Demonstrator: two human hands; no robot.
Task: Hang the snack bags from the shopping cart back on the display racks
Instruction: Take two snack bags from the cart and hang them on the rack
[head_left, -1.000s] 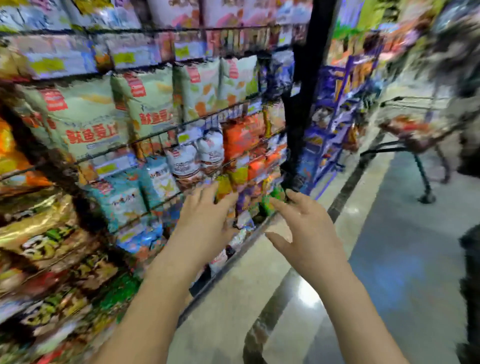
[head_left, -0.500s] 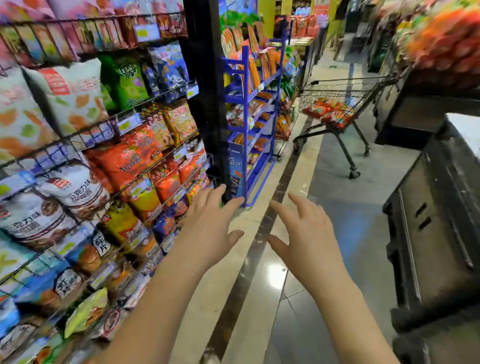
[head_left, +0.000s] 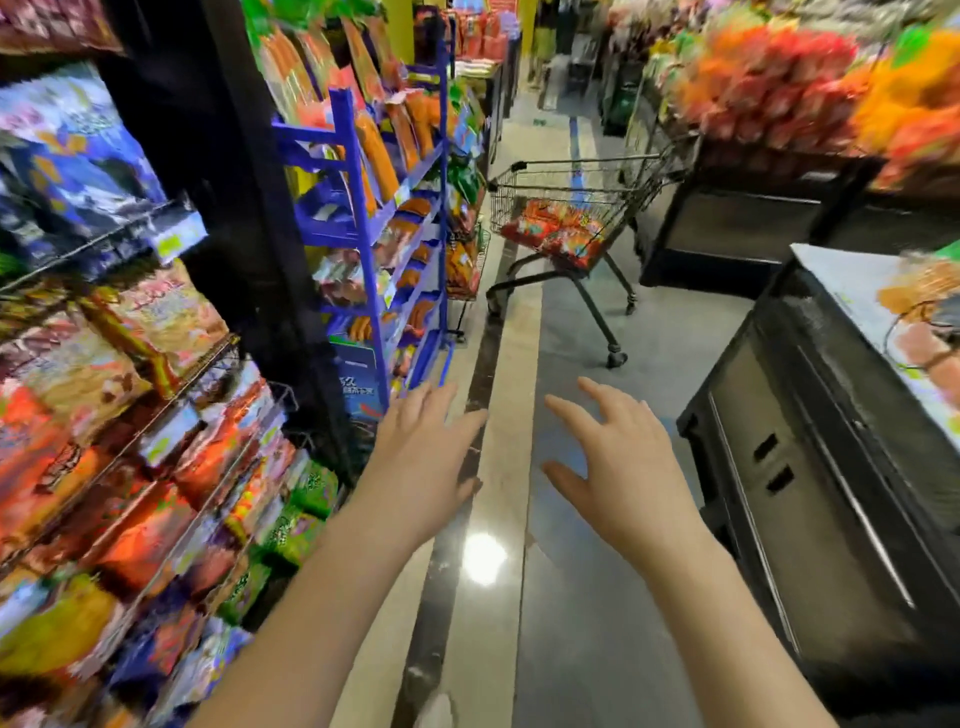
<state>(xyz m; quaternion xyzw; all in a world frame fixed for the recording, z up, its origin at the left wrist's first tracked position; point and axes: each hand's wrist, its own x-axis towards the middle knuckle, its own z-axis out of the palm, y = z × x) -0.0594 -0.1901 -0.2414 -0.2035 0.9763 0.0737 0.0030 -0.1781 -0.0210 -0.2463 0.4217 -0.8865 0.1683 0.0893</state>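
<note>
A wire shopping cart (head_left: 636, 189) stands up the aisle, well beyond my hands, with red and orange snack bags (head_left: 558, 231) piled in its basket. Wire display racks (head_left: 171, 431) full of hanging snack bags line the left side. My left hand (head_left: 421, 457) and my right hand (head_left: 618, 467) are stretched out side by side over the floor, fingers spread, holding nothing. Both are far short of the cart.
A blue shelf unit (head_left: 363, 249) with packets stands on the left between the racks and the cart. A black counter (head_left: 810, 493) juts in on the right. Behind the cart is a dark stand (head_left: 753, 223) heaped with orange and red bags. The tiled aisle (head_left: 519, 571) runs ahead.
The view has swung from the racks on the left to face down the aisle, and the cart now lies nearer and straight ahead. Both hands stay open and empty.
</note>
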